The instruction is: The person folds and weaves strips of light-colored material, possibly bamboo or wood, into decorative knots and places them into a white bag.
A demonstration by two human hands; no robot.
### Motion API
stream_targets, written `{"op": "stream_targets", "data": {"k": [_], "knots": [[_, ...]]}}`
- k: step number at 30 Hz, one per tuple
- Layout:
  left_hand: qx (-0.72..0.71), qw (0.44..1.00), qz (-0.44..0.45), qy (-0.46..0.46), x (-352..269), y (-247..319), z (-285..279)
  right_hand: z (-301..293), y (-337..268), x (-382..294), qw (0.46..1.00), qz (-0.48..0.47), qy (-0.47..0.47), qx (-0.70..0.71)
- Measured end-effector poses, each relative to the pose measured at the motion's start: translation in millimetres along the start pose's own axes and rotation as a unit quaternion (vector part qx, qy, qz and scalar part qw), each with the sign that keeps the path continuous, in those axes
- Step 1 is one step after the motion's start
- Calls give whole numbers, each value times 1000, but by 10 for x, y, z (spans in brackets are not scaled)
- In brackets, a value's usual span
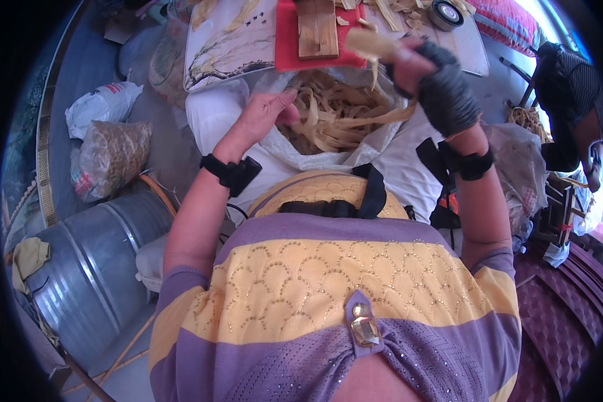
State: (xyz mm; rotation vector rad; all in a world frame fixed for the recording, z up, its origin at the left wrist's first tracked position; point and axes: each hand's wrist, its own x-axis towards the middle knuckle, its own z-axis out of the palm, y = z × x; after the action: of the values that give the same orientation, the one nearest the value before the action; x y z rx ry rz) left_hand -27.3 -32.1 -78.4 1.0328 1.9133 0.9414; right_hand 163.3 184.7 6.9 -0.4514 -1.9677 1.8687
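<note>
My right hand (pixel 427 75), in a dark fingerless glove, is shut on a pale, blurred strip-like piece (pixel 369 44) near the right side of the board. A thin strip hangs below it. Over the left rim of an open white plastic sack (pixel 311 162) is my bare left hand (pixel 274 110), its fingers apart from the thumb or curled; whether they pinch a strip I cannot tell. Long tan strips (pixel 331 115) fill the sack, which sits between my legs. Beyond it, a wooden board (pixel 317 32) lies on a red cloth (pixel 286 50) on a low table (pixel 226 55).
On the table's right stand a round black-rimmed tin (pixel 447 13) and loose strips (pixel 389 12). Filled bags (pixel 113 156) and a metal drum (pixel 95 271) are at left. Another person (pixel 575 95) sits at far right, near a small wooden stool (pixel 558 211).
</note>
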Motion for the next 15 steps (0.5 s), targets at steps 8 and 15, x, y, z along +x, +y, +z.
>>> {"op": "stream_targets", "data": {"k": [8, 15], "knots": [[-617, 783, -63, -48, -106, 353, 172, 421, 320, -175, 912, 16, -353, -208], [-234, 971, 34, -20, -254, 524, 174, 558, 373, -40, 964, 53, -171, -198]]}}
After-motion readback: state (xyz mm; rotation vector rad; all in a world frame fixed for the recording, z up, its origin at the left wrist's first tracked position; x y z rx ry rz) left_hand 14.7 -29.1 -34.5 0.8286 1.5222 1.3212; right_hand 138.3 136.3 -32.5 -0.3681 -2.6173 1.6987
